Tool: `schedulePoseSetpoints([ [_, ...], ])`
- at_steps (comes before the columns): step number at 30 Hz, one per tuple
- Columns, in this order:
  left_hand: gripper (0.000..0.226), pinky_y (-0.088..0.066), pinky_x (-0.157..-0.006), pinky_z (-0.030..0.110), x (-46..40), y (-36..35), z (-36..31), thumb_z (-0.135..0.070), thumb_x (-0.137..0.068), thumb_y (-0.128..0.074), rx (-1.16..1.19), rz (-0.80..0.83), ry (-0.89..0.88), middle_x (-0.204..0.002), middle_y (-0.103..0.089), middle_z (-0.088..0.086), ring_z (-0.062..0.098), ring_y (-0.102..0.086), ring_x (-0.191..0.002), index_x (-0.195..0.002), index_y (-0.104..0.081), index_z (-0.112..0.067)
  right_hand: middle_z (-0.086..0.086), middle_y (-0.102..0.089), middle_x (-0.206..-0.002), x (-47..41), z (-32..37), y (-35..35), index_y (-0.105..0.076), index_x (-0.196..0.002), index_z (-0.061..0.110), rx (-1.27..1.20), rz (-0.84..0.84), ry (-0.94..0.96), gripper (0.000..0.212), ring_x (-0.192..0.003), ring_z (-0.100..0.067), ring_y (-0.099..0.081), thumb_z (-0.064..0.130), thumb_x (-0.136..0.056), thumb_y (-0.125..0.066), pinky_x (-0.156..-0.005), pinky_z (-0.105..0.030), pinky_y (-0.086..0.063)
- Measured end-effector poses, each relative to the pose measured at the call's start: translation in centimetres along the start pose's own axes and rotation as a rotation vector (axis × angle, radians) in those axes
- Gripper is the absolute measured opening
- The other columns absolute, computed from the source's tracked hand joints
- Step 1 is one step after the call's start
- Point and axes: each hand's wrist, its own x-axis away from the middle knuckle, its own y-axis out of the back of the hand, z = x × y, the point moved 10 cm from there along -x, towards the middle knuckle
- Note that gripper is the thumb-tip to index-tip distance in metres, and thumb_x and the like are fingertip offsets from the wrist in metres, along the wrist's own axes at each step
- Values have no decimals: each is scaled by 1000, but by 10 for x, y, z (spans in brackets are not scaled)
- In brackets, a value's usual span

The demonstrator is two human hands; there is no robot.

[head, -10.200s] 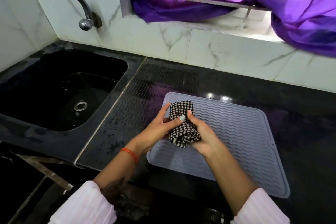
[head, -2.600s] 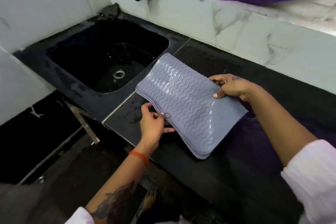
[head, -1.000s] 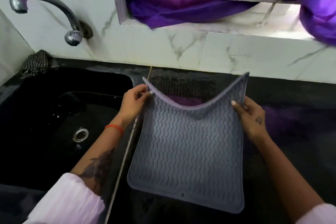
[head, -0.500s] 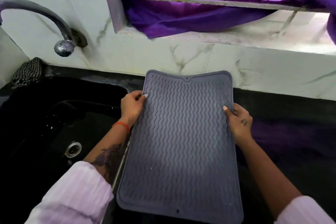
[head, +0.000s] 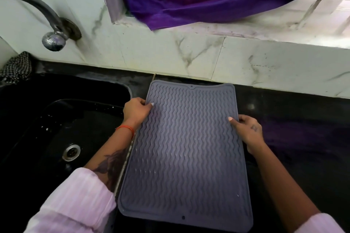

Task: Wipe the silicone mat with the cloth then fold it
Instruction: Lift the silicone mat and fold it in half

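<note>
Both hands pinch the silicone mat [head: 186,149] by its long edges: the left hand [head: 136,110] clamps the left edge with the thumb on top, and the right hand [head: 247,131] clamps the right edge the same way. The fingers of both hands curl under the mat and are hidden. The mat stretches flat between the two grips, unfolded, its far end reaching past them toward the tiled wall [head: 265,66] and its near end running toward the pink sleeves [head: 75,200]. It is grey, rectangular with rounded corners, ribbed with wavy ridges. Whether it rests on the black counter [head: 295,138] or is held just above cannot be told. Far left of the left grip, beyond the black sink [head: 62,123], lies the checked cloth [head: 17,69], partly cut off by the frame edge.
</note>
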Motion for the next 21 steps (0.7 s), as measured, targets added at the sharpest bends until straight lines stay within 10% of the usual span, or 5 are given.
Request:
schedulePoseSetpoints([
  [12, 35, -44, -74, 28, 131, 6, 55, -41, -82, -65, -105, 307, 88, -97, -57, -1, 21, -58, -92, -105, -52, -17, 1, -58, -106, 108, -50, 3, -43, -130, 23, 163, 191, -91, 60, -97, -22, -58, 35, -78, -71, -77, -37, -51],
  [21, 18, -45, -63, 29, 159, 21, 64, -27, -83, -68, 99, 254, 71, -76, -60, 1, 18, -58, -73, -77, -55, -16, -10, -63, -112, 133, -42, 8, -51, -123, 15, -30, 139, -106, 46, -98, -25, -62, 14, -81, -69, -87, -43, -52],
])
